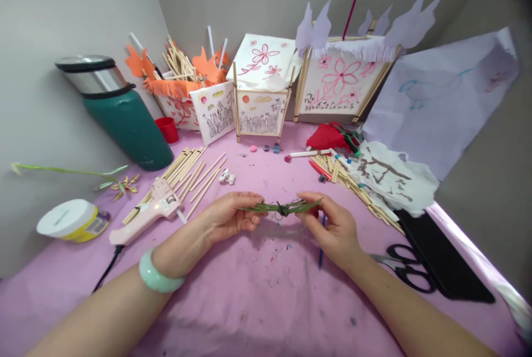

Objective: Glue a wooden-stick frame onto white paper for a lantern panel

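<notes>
Between my two hands, a little above the pink cloth, stretches a thin green leafy bundle (283, 209) with a dark knotted middle. My left hand (235, 217) pinches its left end between thumb and fingers. The other end is gripped by my right hand (332, 229) in the same way. Beneath my right hand lies a blue pen-like stick (321, 249), partly hidden by the fingers. A small white figure (226, 177) rests on the cloth just beyond my left hand.
At left stand a teal flask (127, 118), a pink glue gun (152, 210), wooden sticks (183, 171) and a white-lidded tub (75, 221). Drawn paper lanterns (261, 113) line the back. Black scissors (407, 268) and a black flat case (444, 257) lie at right.
</notes>
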Demonstrator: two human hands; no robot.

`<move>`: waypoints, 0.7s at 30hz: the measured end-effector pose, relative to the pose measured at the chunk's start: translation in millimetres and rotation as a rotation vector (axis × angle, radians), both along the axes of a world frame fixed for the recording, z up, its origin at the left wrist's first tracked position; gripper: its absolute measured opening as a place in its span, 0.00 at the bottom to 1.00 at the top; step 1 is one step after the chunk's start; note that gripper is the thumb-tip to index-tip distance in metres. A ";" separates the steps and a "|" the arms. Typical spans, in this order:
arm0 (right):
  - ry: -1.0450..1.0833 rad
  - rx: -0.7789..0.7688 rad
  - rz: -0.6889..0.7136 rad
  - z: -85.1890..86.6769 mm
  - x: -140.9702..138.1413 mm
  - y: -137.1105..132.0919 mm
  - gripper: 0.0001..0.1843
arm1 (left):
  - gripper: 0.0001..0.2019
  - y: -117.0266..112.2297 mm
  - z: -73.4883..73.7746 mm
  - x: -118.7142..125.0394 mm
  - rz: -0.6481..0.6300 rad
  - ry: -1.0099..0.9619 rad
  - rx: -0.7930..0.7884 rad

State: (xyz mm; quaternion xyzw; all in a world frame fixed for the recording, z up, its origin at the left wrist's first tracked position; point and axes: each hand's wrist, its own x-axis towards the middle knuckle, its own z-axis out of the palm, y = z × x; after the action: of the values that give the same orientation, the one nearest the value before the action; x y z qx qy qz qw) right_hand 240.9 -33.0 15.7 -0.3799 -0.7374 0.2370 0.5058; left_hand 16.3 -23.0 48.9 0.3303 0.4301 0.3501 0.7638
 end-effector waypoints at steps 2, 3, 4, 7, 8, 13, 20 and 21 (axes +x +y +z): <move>-0.042 -0.032 -0.036 1.6 -0.2 -0.1 0.03 | 0.04 1.9 -6.7 -2.1 -0.044 -0.060 -0.062; -0.032 -0.072 -0.065 2.2 -0.4 0.2 0.05 | 0.05 2.8 -9.7 -3.0 -0.063 -0.085 -0.089; -0.007 -0.126 -0.096 2.6 -0.7 0.7 0.09 | 0.07 3.4 -12.3 -3.6 -0.075 -0.094 -0.087; 0.079 -0.312 -0.137 3.8 -1.7 3.1 0.14 | 0.08 3.6 -15.5 -2.8 -0.077 -0.068 -0.053; 0.092 -0.359 -0.134 4.1 -2.0 3.9 0.16 | 0.08 3.3 -15.1 -1.8 -0.069 -0.050 -0.040; -0.040 -0.397 -0.197 1.4 -2.5 5.8 0.24 | 0.08 1.1 -7.8 3.1 -0.019 0.120 -0.007; -0.368 -0.199 -0.373 -4.4 4.4 6.5 0.30 | 0.11 0.0 1.4 3.8 0.043 0.402 0.101; -0.379 -0.182 -0.385 -4.5 5.2 7.0 0.29 | 0.12 0.3 1.8 4.0 0.049 0.431 0.113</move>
State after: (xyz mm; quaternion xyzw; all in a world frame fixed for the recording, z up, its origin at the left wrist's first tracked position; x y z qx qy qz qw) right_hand 246.1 -25.9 11.2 -0.5944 -0.7087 0.1266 0.3582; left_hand 20.3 -22.6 50.7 0.4293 0.5710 0.3134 0.6256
